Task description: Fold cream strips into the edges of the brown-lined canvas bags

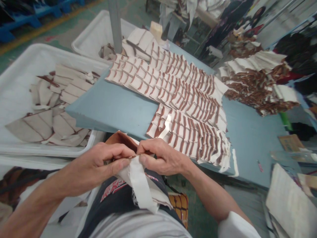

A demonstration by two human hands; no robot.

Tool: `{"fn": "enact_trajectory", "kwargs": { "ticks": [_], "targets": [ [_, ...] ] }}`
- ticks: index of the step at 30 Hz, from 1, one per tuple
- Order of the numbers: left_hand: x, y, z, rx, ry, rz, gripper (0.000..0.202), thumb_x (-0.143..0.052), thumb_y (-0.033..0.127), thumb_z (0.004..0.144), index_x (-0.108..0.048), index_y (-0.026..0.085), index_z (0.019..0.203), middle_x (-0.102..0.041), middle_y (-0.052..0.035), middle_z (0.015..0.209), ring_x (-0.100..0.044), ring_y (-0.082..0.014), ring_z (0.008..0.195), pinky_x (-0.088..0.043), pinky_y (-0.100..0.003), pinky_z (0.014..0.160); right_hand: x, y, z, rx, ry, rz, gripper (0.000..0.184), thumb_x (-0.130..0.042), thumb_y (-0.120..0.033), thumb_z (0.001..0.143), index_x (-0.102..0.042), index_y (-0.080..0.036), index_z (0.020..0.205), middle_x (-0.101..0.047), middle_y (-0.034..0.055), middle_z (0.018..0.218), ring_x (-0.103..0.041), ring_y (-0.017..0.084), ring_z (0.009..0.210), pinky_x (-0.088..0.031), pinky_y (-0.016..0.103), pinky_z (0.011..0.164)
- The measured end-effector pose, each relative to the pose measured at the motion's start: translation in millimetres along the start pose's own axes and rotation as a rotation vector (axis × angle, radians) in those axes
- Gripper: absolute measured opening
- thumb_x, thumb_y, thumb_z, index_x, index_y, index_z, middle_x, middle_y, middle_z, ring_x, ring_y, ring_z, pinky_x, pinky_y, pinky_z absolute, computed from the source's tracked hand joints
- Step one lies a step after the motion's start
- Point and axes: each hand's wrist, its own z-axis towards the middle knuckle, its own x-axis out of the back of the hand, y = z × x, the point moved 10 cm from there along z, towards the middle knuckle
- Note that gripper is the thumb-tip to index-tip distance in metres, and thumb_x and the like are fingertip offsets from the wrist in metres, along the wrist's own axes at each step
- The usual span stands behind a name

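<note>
Near my lap, my left hand [105,163] pinches the edge of a leather piece [122,139], brown on one face and pale on the other. My right hand [162,157] has its thumb and fingers closed on the same edge, just beside the left fingertips. A white tape strip [140,185] hangs down from between the two hands over the pale face. Part of the piece is hidden behind my fingers. Just beyond, overlapping rows of similar pale pieces with brown edges [183,132] lie on the blue table [111,104].
To the left, a white plastic tub [15,96] holds loose pale pieces, with another white tub [86,36] behind it. A grey post [115,26] rises by the table. Farther right are a heaped stack of brown and pale pieces [257,82] and a cardboard piece [291,142].
</note>
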Motion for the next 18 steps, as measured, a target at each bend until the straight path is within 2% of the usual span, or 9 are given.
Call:
{"fn": "enact_trajectory", "kwargs": {
  "ticks": [4, 7, 10, 13, 15, 18],
  "targets": [
    [1.5, 6, -2, -0.016, 0.053, 0.118, 0.022, -0.065, 0.033, 0.099, -0.085, 0.025, 0.095, -0.086, 0.0040, 0.084, -0.077, -0.0146, 0.071, -0.053, -0.016, 0.067, 7, -4, -1, -0.023, -0.049, -0.161, 0.010, -0.055, -0.027, 0.093, -0.063, -0.021, 0.091, -0.056, -0.0053, 0.072, -0.048, 0.012, 0.062, -0.032, 0.027, 0.066],
    [1.3, 15, -4, -0.073, 0.121, 0.191, 0.020, -0.062, 0.029, 0.100, -0.080, 0.024, 0.091, -0.084, 0.0058, 0.081, -0.074, -0.0118, 0.068, -0.051, -0.015, 0.067, 15, -13, 2, -0.031, -0.051, -0.283, 0.015, -0.061, -0.035, 0.092, -0.065, -0.020, 0.087, -0.056, -0.0057, 0.068, -0.046, 0.011, 0.060, -0.029, 0.027, 0.064],
    [3.3, 25, -9, -0.134, 0.200, 0.288, 0.019, -0.060, 0.023, 0.098, -0.078, 0.023, 0.091, -0.080, 0.0074, 0.076, -0.070, -0.0091, 0.063, -0.048, -0.016, 0.063, 17, -23, 8, -0.030, -0.047, -0.400, 0.014, -0.061, -0.033, 0.087, -0.066, -0.020, 0.083, -0.054, -0.0051, 0.065, -0.045, 0.012, 0.061, -0.026, 0.027, 0.061],
    [7.7, 38, -16, -0.198, 0.296, 0.403, 0.021, -0.057, 0.018, 0.094, -0.077, 0.024, 0.090, -0.074, 0.0096, 0.069, -0.064, -0.0070, 0.055, -0.045, -0.016, 0.058, 13, -32, 12, -0.019, -0.066, -0.498, 0.018, -0.057, -0.031, 0.089, -0.061, -0.021, 0.075, -0.050, -0.0038, 0.063, -0.037, 0.013, 0.060, -0.022, 0.029, 0.060],
    [10.0, 47, -20, -0.232, 0.350, 0.454, 0.021, -0.056, 0.017, 0.094, -0.076, 0.025, 0.092, -0.074, 0.0109, 0.068, -0.064, -0.0061, 0.053, -0.045, -0.016, 0.057, 11, -33, 15, -0.011, -0.068, -0.491, 0.020, -0.055, -0.029, 0.090, -0.056, -0.021, 0.071, -0.048, -0.0038, 0.063, -0.032, 0.012, 0.060, -0.021, 0.030, 0.060],
    [10.7, 56, -25, -0.271, 0.404, 0.523, 0.020, -0.057, 0.020, 0.099, -0.075, 0.028, 0.097, -0.078, 0.0104, 0.075, -0.069, -0.0060, 0.056, -0.049, -0.014, 0.059, 9, -27, 16, -0.017, -0.081, -0.238, 0.017, -0.057, -0.028, 0.086, -0.052, -0.022, 0.071, -0.040, -0.0071, 0.061, -0.032, 0.010, 0.058, -0.024, 0.028, 0.059]
  ]
}}
